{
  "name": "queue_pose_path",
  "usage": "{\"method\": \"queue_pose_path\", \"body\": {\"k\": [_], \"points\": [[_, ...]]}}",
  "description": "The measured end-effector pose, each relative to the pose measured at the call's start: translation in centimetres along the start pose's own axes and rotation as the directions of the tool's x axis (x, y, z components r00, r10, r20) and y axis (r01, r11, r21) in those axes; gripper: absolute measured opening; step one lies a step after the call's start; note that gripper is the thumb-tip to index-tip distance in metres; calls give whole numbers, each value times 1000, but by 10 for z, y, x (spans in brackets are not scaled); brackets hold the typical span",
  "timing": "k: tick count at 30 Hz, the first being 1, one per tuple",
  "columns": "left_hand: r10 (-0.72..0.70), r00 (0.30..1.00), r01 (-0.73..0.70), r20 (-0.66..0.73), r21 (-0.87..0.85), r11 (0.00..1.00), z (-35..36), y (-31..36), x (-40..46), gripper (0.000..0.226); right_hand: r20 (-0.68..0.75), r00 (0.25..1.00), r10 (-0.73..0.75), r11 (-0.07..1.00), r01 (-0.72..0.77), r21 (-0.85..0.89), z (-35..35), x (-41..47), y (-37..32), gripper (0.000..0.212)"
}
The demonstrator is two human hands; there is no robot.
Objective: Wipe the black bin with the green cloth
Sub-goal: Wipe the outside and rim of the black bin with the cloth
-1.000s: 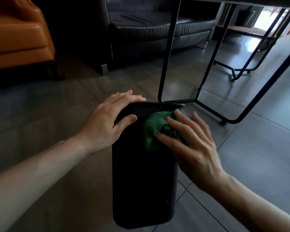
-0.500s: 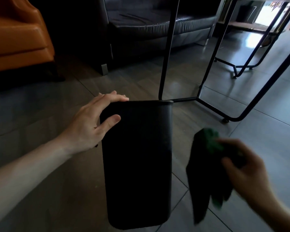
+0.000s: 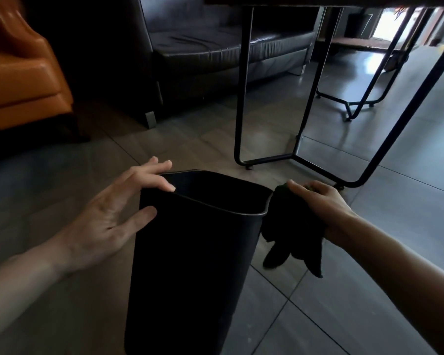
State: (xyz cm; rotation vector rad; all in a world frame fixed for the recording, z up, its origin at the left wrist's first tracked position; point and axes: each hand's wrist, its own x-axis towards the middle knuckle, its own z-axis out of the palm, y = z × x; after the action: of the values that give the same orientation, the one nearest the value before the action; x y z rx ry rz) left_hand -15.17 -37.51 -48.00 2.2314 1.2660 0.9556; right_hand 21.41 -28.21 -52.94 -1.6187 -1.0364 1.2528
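The base of the black bin is cut off by the lower edge of the view, so what it stands on cannot be seen, and its inside is lost in shadow. The cloth appears almost black in the dim light; its green can hardly be made out, and its upper part is hidden under the right hand. A floor of large grey tiles with pale joints is seen around the bin. Beyond the bin, the thin black metal legs of a piece of furniture are seen, its top cropped by the upper edge. Farther behind the bin a dark leather sofa is placed, and to the far left of the bin an orange armchair is partly cut off. The bin is a tall, matte, rounded-rectangular container with an open top and a thin rim, tilted slightly. The left hand is laid on the bin's left rim, with the fingers curled over the edge and the thumb pressed on the outer wall. Just right of the bin's rim, the cloth is clenched in the right hand and hangs down, touching or nearly touching the bin's right corner.
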Motion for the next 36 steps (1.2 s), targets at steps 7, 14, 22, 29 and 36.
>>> {"method": "queue_pose_path", "body": {"k": [7, 14, 22, 29, 36], "points": [[-43, 997, 44, -66, 14, 999, -19, -24, -7, 31, 50, 998, 41, 991, -35, -129, 4, 6, 2, 48], [-219, 971, 197, -94, -201, 960, -25, -47, -15, 32, 231, 966, 116, 975, -67, -212, 36, 1, 1, 61], [-469, 874, 434, -126, -230, 871, -18, -13, 11, 183, 239, 933, 270, 957, -232, -176, 52, 0, 4, 28], [-463, 882, 409, -89, -341, 846, 12, -8, 32, 67, 79, 981, 176, 975, -163, -148, 25, -4, -5, 11], [-654, 756, 592, -29, -395, 702, 65, -21, 80, 65, -122, 992, 36, 982, -58, -178, -11, 1, -20, 16]]}}
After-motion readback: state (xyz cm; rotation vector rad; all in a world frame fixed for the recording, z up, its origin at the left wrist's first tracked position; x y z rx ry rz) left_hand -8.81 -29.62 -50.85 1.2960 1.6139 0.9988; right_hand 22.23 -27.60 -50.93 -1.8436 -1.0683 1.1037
